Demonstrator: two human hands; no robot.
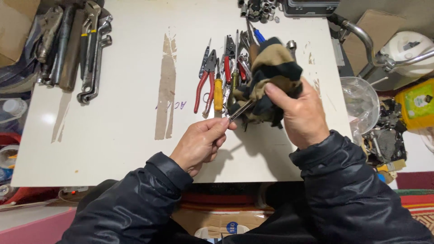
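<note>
My left hand pinches one end of a thin metal tool above the white table. The tool's other end disappears into a black and tan rag, which my right hand grips bunched up around it. Behind the rag lies a row of hand tools: red-handled pliers, a yellow-handled screwdriver and several more pliers and screwdrivers.
Large wrenches and heavy metal bars lie at the table's far left. Sockets and a dark case sit at the far edge. Right of the table are a clear plastic bag, a chrome handlebar and a yellow box.
</note>
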